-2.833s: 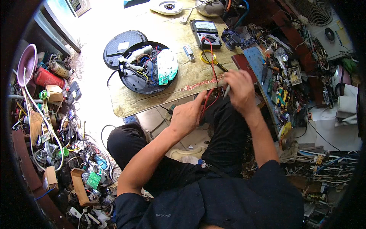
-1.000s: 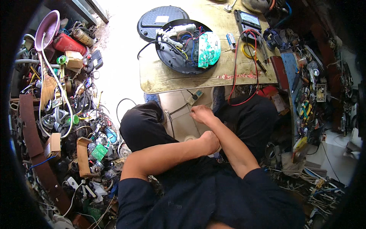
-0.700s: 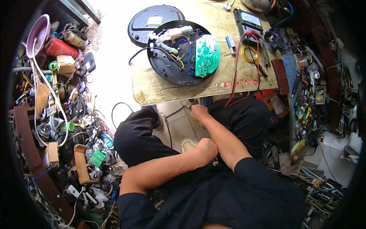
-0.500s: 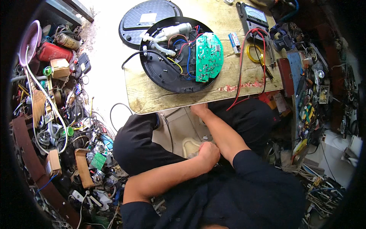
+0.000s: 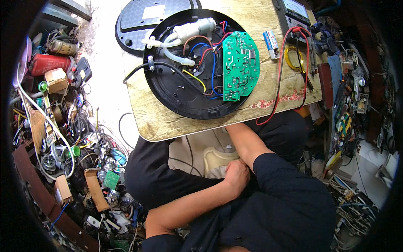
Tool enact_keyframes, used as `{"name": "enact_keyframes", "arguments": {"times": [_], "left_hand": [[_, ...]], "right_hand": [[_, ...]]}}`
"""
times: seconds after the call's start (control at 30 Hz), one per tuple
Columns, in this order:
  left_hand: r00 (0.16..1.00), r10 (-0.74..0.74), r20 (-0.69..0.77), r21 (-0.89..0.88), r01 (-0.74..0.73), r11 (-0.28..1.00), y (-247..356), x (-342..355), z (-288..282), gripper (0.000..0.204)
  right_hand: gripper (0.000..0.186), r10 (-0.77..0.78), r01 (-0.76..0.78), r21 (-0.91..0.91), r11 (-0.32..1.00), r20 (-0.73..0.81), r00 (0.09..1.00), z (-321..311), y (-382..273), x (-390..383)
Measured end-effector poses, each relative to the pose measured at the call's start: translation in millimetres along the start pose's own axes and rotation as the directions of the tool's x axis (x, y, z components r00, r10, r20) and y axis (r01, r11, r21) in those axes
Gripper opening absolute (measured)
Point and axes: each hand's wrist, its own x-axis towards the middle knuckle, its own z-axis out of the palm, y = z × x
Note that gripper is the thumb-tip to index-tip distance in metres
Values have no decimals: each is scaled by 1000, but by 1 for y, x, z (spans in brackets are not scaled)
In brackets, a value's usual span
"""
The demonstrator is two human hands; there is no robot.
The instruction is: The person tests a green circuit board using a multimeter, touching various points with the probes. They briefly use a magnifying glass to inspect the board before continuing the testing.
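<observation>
My left hand (image 5: 237, 173) is closed in a loose fist in front of my body. Its fingers are curled out of sight, beside a cream-coloured plastic piece (image 5: 214, 156). My right forearm (image 5: 247, 143) reaches forward beneath the table's front edge, which hides the right hand. Above it on the wooden table (image 5: 155, 126) lies an opened round black appliance housing (image 5: 168, 90). Inside are a white cylindrical pump (image 5: 195, 29) with clear tubing, coloured wires and a loose screw (image 5: 181, 87). A green circuit board (image 5: 240, 67) rests over its right side. Neither hand touches the housing.
A round black cover (image 5: 134, 25) lies behind the housing. To the right are an analogue multimeter (image 5: 294, 14) with red and black leads, a small box-shaped battery (image 5: 271, 44) and a yellow wire coil (image 5: 292, 59). Heaped parts (image 5: 111, 178) cover the left floor.
The view has shifted, so the table and housing sit lower and larger in it. The table edge now covers my right hand, which partly showed before. My left hand stays closed.
</observation>
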Motion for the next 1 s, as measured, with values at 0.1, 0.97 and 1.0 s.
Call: {"name": "enact_keyframes", "arguments": {"times": [0.1,0.97,1.0], "left_hand": [[1000,-9,-5,55,10,998,0,0,1,22],[997,33,-77,70,-27,997,-3,13,28,30],[988,91,-122,132,-74,989,-7,17,35,33]], "right_hand": [[33,6,-6,-11,1000,9,1000,-11,5,5],[36,-365,472,-94,877,508,780,-115,-144,-76],[37,-400,519,-95,850,524,752,-134,-151,-90]]}}
